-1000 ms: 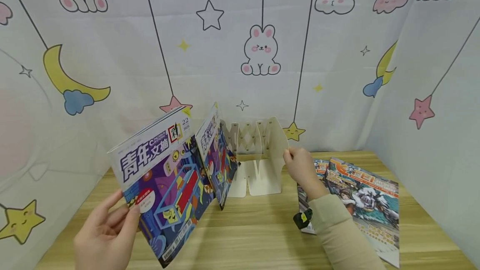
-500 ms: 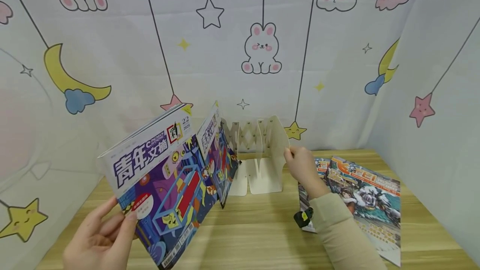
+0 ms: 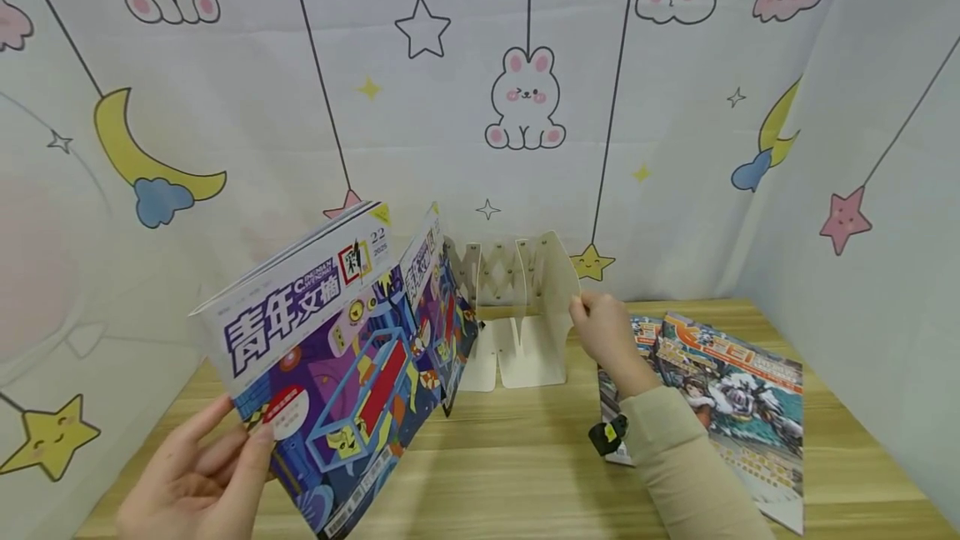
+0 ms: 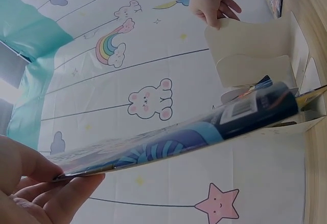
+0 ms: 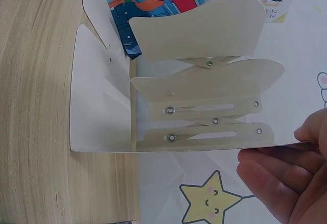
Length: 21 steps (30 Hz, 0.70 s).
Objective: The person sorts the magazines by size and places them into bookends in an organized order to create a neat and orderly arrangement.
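Note:
My left hand pinches a purple-and-blue magazine by its left edge, thumb on the cover, and holds it tilted above the table. In the left wrist view this magazine appears nearly edge-on. A second magazine with the same cover stands upright in the left part of a cream expanding bookend rack. My right hand pinches the upper edge of the rack's right end plate. The right wrist view shows the thumb above and fingers below that plate, with the rack's dividers and riveted slats beside it.
To the right, two comic-style magazines overlap on the wooden table, partly behind my right forearm. A white curtain printed with rabbits, stars and moons hangs behind and along both sides.
My left hand has shifted slightly left with its magazine, whose left corner swings outward. My right hand keeps its pinch on the rack; the rack and standing magazine stay put.

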Tool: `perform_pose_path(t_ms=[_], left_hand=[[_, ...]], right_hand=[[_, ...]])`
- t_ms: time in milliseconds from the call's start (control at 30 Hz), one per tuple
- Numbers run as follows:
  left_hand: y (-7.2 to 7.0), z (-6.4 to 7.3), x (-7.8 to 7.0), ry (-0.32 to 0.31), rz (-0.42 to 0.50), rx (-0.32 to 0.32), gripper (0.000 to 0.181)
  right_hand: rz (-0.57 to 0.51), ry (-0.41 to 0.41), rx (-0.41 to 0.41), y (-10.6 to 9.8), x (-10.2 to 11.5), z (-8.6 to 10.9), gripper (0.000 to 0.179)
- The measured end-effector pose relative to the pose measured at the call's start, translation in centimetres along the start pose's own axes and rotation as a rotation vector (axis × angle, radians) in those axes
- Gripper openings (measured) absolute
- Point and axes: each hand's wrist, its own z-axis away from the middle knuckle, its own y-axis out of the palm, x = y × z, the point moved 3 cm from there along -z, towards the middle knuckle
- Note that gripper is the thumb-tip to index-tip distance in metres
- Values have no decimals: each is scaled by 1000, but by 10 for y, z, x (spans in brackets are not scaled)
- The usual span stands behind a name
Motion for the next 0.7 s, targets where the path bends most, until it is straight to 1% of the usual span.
perform_pose_path(t_ms=[100,200,400,500,700], left_hand=[[3,0,-2,-7,1,-5,43],[5,0,-4,2,7,-4,43],[4,0,-3,-10,58,9,43],[4,1,-4,-11,59,18,44],[3,1,-4,13,75,35,45]], right_hand=[[4,-8,-5,0,0,0,44],[6,-5,-4,0,0,0,44],[7,10,2,0,0,0,44],[13,10,4,-1,1,0,43],[7,20,4,-1,2,0,42]])
